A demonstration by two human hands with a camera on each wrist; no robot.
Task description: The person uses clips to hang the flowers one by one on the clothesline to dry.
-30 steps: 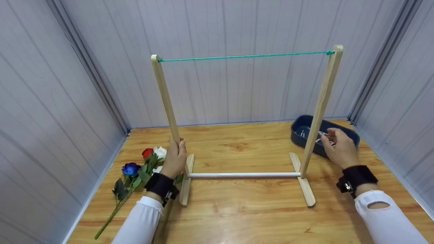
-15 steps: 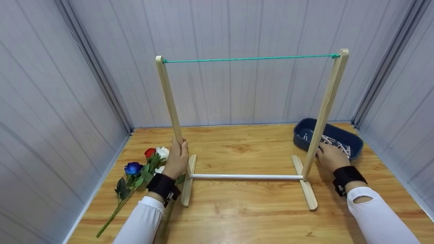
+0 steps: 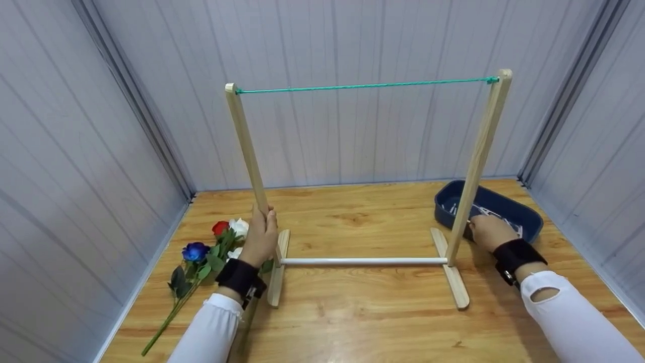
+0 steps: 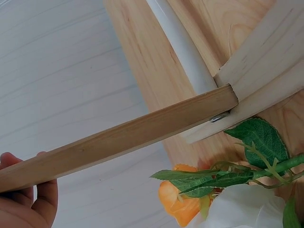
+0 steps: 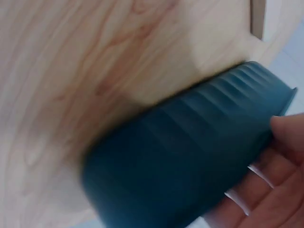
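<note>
My left hand (image 3: 260,241) grips the left post (image 3: 245,136) of a wooden stand, low down. In the left wrist view, thumb and fingers wrap the post. The right hand (image 3: 491,233) is at the near side of a dark blue plastic bin (image 3: 444,215), just right of the right post (image 3: 478,161). From the right wrist view, its thumb lies against the outer wall and its fingers curl over the bin's rim. Small whitish clothes pegs (image 3: 496,216) lie inside the bin, partly hidden by the hand.
A green cord (image 3: 363,86) runs between the post tops; a white rod (image 3: 363,261) joins their feet. Artificial roses, including a blue one (image 3: 195,251) and a red one (image 3: 220,228), lie left of the stand. An orange flower (image 4: 180,197) shows by the left foot. Panelled walls enclose the table.
My right hand has come out of the bin, moved left and down to its near rim, and the bin has shifted slightly right and nearer. The left hand stays on the post.
</note>
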